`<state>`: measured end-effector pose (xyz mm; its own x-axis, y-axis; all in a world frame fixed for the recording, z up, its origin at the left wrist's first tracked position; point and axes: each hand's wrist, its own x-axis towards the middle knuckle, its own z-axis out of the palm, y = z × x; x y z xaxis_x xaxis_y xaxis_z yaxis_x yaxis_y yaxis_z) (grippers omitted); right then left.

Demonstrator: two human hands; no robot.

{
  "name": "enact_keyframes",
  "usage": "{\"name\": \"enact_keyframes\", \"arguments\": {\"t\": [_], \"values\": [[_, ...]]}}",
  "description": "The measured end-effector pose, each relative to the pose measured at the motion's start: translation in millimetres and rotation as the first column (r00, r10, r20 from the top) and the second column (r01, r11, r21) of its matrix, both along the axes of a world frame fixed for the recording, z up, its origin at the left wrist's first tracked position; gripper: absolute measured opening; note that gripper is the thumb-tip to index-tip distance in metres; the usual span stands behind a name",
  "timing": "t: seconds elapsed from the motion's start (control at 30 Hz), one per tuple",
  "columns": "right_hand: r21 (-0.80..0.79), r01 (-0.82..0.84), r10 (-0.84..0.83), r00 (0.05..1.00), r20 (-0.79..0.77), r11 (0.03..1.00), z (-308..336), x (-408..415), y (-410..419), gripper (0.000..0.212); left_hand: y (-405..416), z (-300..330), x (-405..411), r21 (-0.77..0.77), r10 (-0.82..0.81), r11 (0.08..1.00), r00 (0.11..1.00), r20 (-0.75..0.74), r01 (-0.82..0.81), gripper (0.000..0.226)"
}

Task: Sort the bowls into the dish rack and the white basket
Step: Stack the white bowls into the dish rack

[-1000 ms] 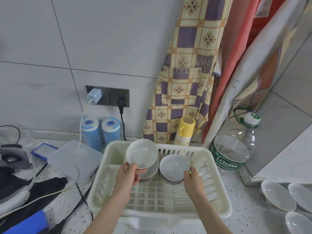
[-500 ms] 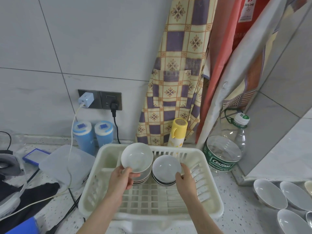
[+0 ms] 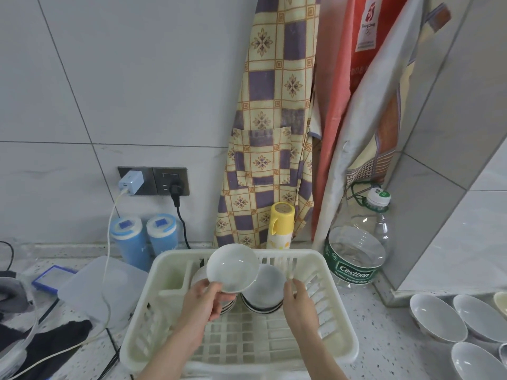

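A cream plastic dish rack [image 3: 338, 319] fills the counter in front of me. My left hand [image 3: 204, 303] grips a small white bowl [image 3: 232, 268] by its lower rim, tilted, above the rack's back left. Behind and below it a stack of white bowls [image 3: 264, 293] leans inside the rack; a second stack at the left is mostly hidden by my left hand. My right hand [image 3: 299, 305] rests at the right side of the leaning stack, fingers apart, touching or just beside it. Several more white bowls [image 3: 436, 316] lie on the counter at the far right.
A large clear water bottle [image 3: 356, 253] stands right of the rack, a yellow flask [image 3: 280, 226] behind it, two blue canisters [image 3: 145, 241] at the back left. Cables [image 3: 109, 242] and a lidded plastic box [image 3: 101, 286] lie left. Aprons hang on the wall.
My left hand has carried the white bowl to the right, over toward the right stack. My right hand stays beside that stack. The camera has tilted upward a little.
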<state>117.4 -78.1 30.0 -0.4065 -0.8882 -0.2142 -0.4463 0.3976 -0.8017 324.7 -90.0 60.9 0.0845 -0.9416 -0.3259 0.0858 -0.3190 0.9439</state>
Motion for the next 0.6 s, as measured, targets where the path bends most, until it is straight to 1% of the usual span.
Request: {"name": "enact_keyframes", "arguments": {"t": [0.07,0.13,0.23,0.3,0.47,0.5,0.57,0.6], "values": [[-0.070,0.050,-0.046,0.997,0.069,0.996,3,0,2,0.040,-3,5,-12,0.022,-0.032,0.999,0.999,0.037,0.031,0.017],[-0.153,0.064,-0.040,0.988,0.151,0.986,7,1,4,0.034,-6,11,-25,0.041,-0.073,0.997,0.995,0.064,0.070,0.015],[-0.236,0.054,-0.005,0.980,0.201,0.970,7,2,6,0.033,-9,12,-44,0.057,-0.116,0.992,0.987,0.113,0.110,0.013],[-0.247,0.051,0.005,0.976,0.220,0.968,5,2,6,0.033,-10,10,-52,0.065,-0.112,0.993,0.980,0.162,0.103,0.014],[-0.186,0.051,-0.029,0.992,0.120,0.981,2,0,0,0.034,-8,8,-63,0.060,-0.124,0.992,0.968,0.218,0.113,0.025],[-0.182,0.047,-0.028,0.994,0.103,0.982,3,0,-1,0.034,-8,8,-63,0.053,-0.127,0.992,0.965,0.229,0.118,0.022],[-0.179,0.044,-0.028,0.996,0.087,0.983,4,0,0,0.034,-8,6,-65,0.049,-0.117,0.993,0.962,0.245,0.109,0.008],[-0.177,0.046,-0.032,0.996,0.083,0.983,4,0,0,0.033,-9,3,-65,0.042,-0.103,0.995,0.962,0.252,0.096,0.011]]}}
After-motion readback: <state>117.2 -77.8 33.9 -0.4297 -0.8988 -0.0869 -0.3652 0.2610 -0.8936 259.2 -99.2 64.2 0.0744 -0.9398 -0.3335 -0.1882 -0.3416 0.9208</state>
